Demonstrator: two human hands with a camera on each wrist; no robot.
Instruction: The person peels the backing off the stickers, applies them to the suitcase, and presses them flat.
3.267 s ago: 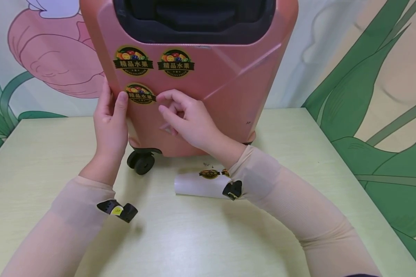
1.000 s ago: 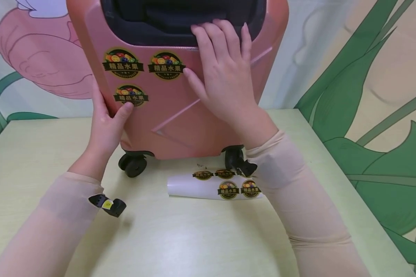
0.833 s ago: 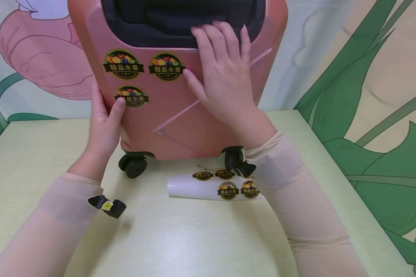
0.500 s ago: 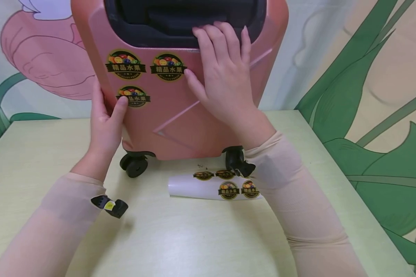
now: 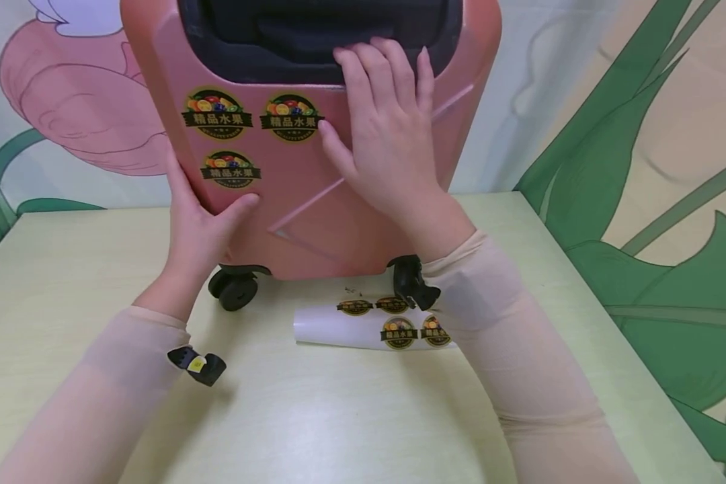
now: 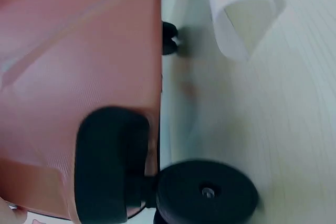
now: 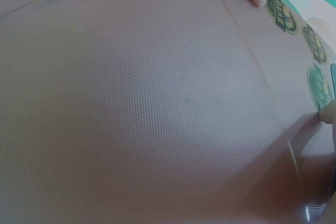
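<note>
A pink suitcase [image 5: 333, 232] stands on the table, its front bearing three round black-and-gold fruit stickers. Two sit in a row: the top left sticker [image 5: 217, 119] and the top right sticker [image 5: 292, 122]. Below them is the lower sticker [image 5: 230, 173]. My left hand [image 5: 196, 232] holds the suitcase's left side edge, thumb on the front just under the lower sticker, other fingers largely hidden round the side. My right hand [image 5: 393, 144] lies spread on the front, fingertips over the rim of the black handle recess [image 5: 290, 70], thumb tip at the top right sticker.
A curled white sticker sheet [image 5: 333, 326] with several fruit stickers lies on the table [image 5: 314, 417] before the suitcase, its right end behind my right sleeve. A black wheel [image 5: 236, 289] shows at the suitcase's lower left. A painted wall [image 5: 647, 121] stands behind.
My right hand has gone from beside the lower sticker up to the handle recess and stayed there. My left thumb has slid off the lower sticker, down and right.
</note>
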